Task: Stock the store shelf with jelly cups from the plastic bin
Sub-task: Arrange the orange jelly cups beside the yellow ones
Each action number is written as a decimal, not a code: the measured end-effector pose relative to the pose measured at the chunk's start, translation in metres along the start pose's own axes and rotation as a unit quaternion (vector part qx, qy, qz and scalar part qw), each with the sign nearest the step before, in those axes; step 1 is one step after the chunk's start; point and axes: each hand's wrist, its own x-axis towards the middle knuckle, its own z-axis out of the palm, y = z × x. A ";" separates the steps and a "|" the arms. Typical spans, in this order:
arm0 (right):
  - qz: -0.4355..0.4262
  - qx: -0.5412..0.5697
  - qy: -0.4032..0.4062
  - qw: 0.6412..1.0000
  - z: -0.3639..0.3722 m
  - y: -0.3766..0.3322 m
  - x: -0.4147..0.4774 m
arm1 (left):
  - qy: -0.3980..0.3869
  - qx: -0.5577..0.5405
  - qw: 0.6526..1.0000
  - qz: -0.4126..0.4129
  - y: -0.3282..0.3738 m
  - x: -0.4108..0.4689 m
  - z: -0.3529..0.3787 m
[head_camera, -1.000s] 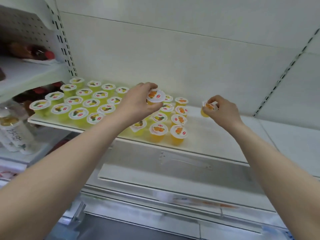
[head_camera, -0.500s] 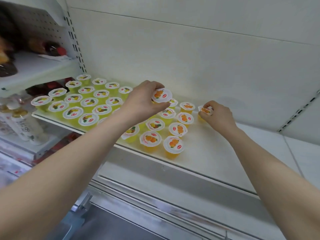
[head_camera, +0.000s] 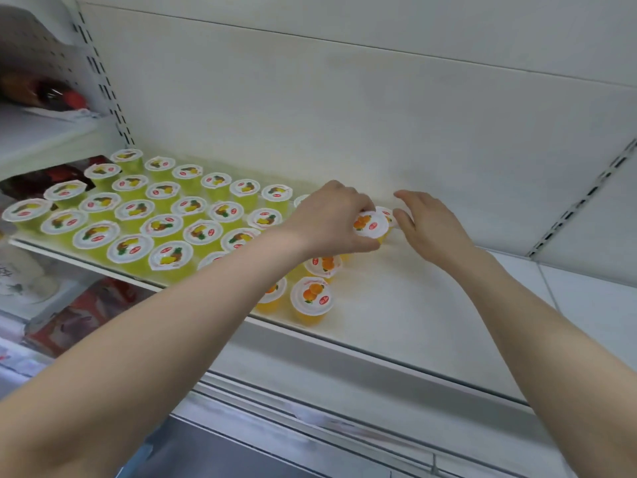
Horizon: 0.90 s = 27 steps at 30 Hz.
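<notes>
My left hand grips an orange jelly cup by its rim, low over the white shelf near the back wall. Right behind that cup stands another orange jelly cup, mostly hidden. My right hand is just right of both cups with fingers spread and holds nothing. Several green-yellow jelly cups fill the shelf's left part in rows. A few orange cups stand near the front edge under my left forearm. The plastic bin is out of view.
The shelf's right half is bare white surface. A slotted upright runs along the back wall at right. At left, a higher shelf carries bottles, and packaged goods sit below. A lower shelf ledge lies beneath.
My right hand has let go of its orange cup by the back wall and opened. My left hand has carried its cup to the right, next to that one.
</notes>
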 end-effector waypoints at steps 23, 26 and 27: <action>-0.106 -0.153 0.029 0.982 -0.037 -0.047 0.001 | 0.043 0.081 0.994 0.056 -0.023 -0.015 -0.003; -0.142 -0.164 0.038 0.975 -0.037 -0.083 0.004 | 0.067 0.102 0.992 0.029 -0.050 -0.040 -0.029; -0.154 -0.165 0.040 0.973 -0.036 -0.097 0.005 | 0.081 0.108 0.991 0.024 -0.060 -0.051 -0.038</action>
